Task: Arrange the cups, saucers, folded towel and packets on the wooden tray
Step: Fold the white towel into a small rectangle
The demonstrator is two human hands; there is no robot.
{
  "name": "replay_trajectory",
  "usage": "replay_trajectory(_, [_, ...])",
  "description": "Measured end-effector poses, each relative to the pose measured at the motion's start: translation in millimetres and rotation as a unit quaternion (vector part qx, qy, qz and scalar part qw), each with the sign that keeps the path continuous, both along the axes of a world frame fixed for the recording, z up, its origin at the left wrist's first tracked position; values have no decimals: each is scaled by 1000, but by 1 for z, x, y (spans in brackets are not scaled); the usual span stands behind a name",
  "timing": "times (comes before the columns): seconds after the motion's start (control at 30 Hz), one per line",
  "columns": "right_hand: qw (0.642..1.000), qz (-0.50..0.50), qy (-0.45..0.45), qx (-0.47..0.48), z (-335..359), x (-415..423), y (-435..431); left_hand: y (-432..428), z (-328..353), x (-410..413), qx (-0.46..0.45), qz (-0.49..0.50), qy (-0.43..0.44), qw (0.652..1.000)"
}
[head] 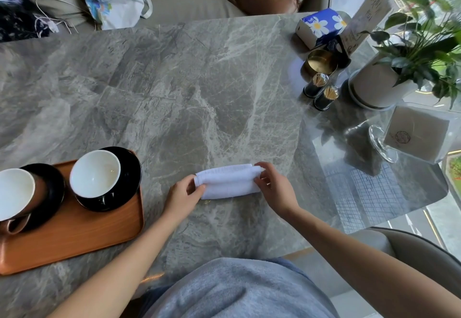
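Broad grey marble table (pixel 199 80) underneath everything, bare through the middle, presumably kept free as working room for folding. At the near left, wooden tray (pixel 82 237) on the table, partly cut off by the frame edge, with open wood along its near and right parts, probably space reserved for the towel and packets. On the tray's far half, two black saucers, one at the right (pixel 127 183) and one at the left (pixel 53 193), each carrying a cup: right cup (pixel 94 174) white inside and tipped toward the camera by the wide lens, left cup (pixel 15 194) brown outside, its handle pointing near; cups and saucers look already placed. Far right, out of the way: potted plant (pixel 389 80), blue tissue box (pixel 321 27), gold tin (pixel 321 62), two toothpick jars (pixel 320 91). No packets clearly identifiable in view. Centre near, just right of the tray and well clear of it, white folded towel (pixel 228 178) lying lengthwise on the table, not yet on the tray. Left hand (pixel 184 196) pinched shut on the towel's left end, right hand (pixel 273 184) pinched shut on its right end, fingers curled over the fold; a grip at both ends likely meant to keep the layers from springing open, either while neatening or for lifting across to the tray.
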State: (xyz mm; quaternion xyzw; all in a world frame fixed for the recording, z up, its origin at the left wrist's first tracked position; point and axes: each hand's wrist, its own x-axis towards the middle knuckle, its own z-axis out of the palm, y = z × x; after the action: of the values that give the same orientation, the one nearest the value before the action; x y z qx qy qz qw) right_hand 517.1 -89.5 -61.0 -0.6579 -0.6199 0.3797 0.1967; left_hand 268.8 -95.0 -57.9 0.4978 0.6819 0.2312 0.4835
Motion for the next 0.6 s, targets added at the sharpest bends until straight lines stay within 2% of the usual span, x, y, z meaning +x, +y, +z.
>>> replay_trajectory(0.1, [1000, -15, 3, -22, -3, -3, 7, 1, -3, 1, -12, 52, -19, 998])
replay_trajectory(0.3, [999, -27, -15, -32, -5, -12, 15, 0, -7, 9, -24, 106, 4, 994])
replay_trajectory(0.5, [991, -24, -98, -87, -6, -22, 28, -1, -11, 14, -14, 88, 68, 994])
replay_trajectory(0.6, [987, -10, -135, -83, -8, -28, 29, -5, -12, 11, -2, 54, 143, 988])
